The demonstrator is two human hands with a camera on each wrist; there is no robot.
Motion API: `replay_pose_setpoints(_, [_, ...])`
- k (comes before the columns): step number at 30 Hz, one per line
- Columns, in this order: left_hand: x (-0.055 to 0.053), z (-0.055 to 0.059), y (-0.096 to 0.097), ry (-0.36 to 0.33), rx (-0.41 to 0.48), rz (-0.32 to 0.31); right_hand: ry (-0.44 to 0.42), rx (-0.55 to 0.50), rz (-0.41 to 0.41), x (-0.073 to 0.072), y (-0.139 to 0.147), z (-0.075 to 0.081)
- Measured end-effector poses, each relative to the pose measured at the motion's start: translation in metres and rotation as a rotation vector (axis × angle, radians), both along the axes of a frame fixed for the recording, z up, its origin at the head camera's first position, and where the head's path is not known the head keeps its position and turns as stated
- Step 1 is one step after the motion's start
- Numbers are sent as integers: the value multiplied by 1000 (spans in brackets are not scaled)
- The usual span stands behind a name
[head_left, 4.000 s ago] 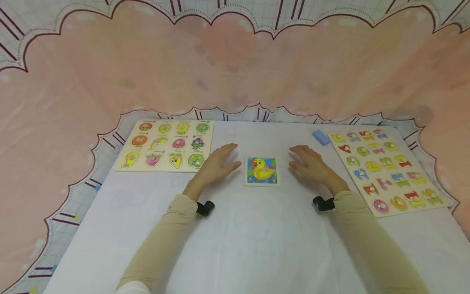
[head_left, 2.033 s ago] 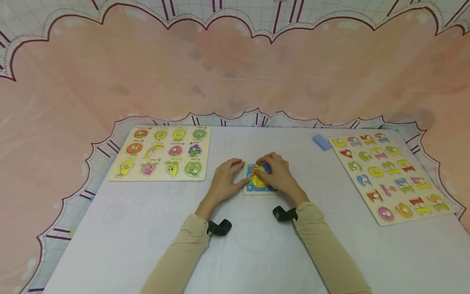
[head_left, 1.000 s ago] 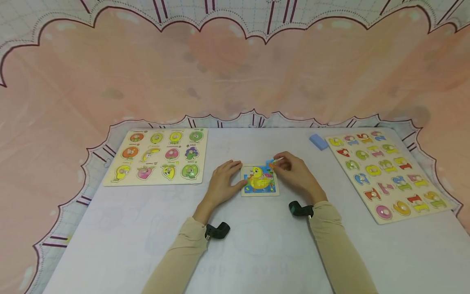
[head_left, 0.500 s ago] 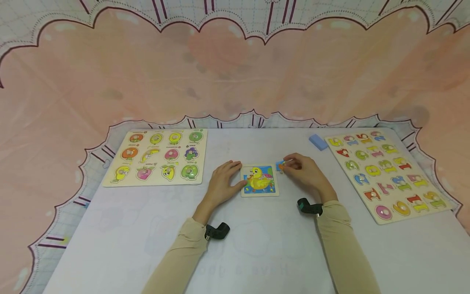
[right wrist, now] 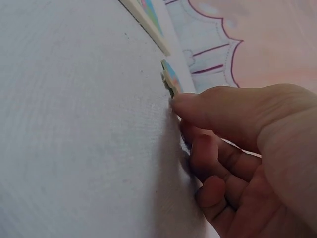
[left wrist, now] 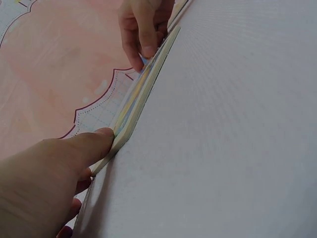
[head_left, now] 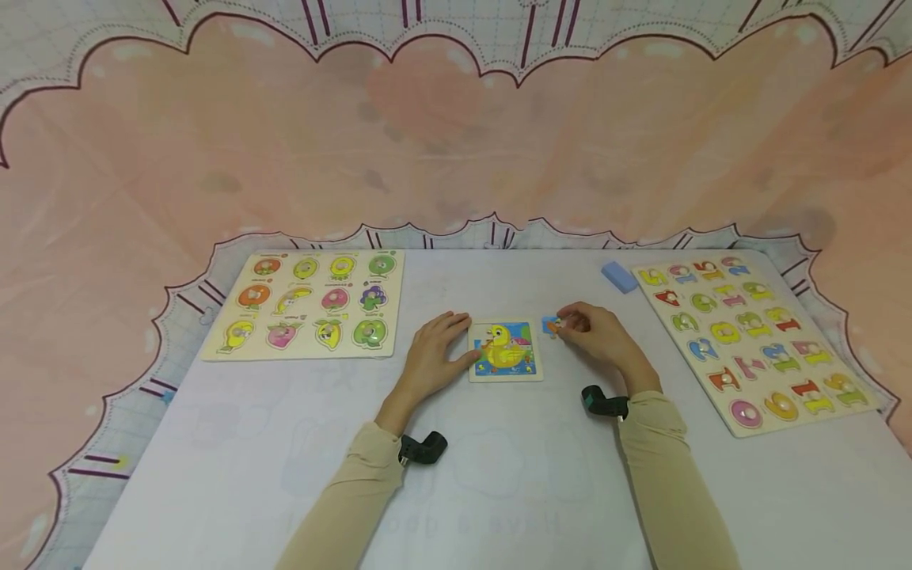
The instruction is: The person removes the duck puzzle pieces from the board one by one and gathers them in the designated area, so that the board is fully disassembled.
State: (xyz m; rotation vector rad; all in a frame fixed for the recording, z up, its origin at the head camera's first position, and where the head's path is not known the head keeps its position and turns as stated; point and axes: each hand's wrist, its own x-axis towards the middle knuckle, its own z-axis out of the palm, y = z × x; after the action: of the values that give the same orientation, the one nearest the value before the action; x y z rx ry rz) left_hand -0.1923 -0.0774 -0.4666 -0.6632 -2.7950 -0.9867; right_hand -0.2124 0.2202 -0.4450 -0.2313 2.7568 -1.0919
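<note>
A small square duck puzzle (head_left: 507,349) with a pale frame lies on the white table in front of the person. At its left side rests the left hand (head_left: 433,354), the thumb (left wrist: 101,140) pressing on the frame's edge and the relaxed fingers lying by the far left corner. Right of the puzzle, the right hand (head_left: 597,339) pinches a blue and orange puzzle piece (head_left: 551,325) between thumb and forefinger. The piece (right wrist: 169,77) is low over the table or touching it, apart from the frame; its lower end is hidden by the thumb in the right wrist view.
A fruit puzzle board (head_left: 318,324) lies at the back left. On the right is a number puzzle board (head_left: 765,360), slightly turned, with a blue block (head_left: 619,277) beside its far left corner. A peach patterned cloth (head_left: 442,158) hangs behind the table.
Both hands came in to the duck puzzle. The right hand took a piece from its upper part and carried it off to the right. Lately the left hand has stayed still.
</note>
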Motion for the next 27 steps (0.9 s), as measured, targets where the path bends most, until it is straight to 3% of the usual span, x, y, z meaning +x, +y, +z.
replay_pose_setpoints(17, [-1, 2, 1, -12, 6, -8, -27, -15, -37, 2, -2, 6])
replay_pose_setpoints(27, [1, 2, 1, -6, 12, 1, 75, -31, -33, 4, -19, 6])
